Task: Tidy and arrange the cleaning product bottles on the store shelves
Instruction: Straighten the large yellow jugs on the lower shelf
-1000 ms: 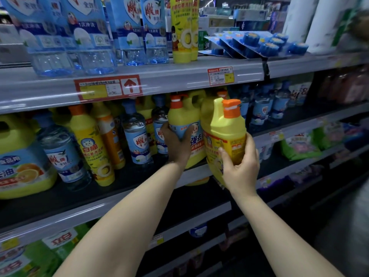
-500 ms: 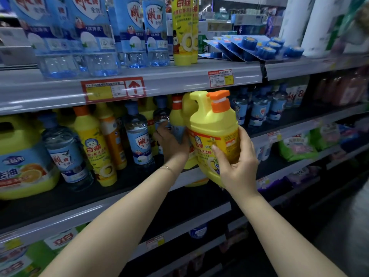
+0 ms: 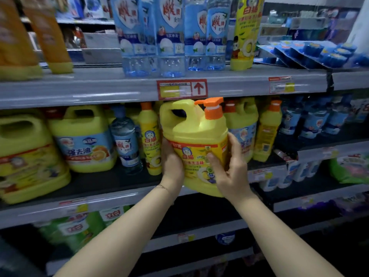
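A big yellow detergent jug (image 3: 196,134) with a handle and an orange pump cap is held upright in front of the middle shelf (image 3: 111,198). My left hand (image 3: 171,160) grips its left side and my right hand (image 3: 229,168) wraps its right front. Behind it stand a slim yellow bottle (image 3: 150,136), a clear blue-labelled bottle (image 3: 125,140) and another yellow jug (image 3: 242,126). Its base hangs past the shelf's front edge.
Two large yellow jugs (image 3: 83,140) fill the middle shelf's left. Tall blue-labelled bottles (image 3: 169,37) and a yellow bottle (image 3: 245,33) stand on the top shelf (image 3: 99,86), with blue blister packs (image 3: 311,52) at right. Green pouches (image 3: 75,228) lie on the lower shelf.
The jug has moved left in front of the shelf and turned label-forward. My left hand left the bottle behind and now grips the jug's left side. The view has shifted left.
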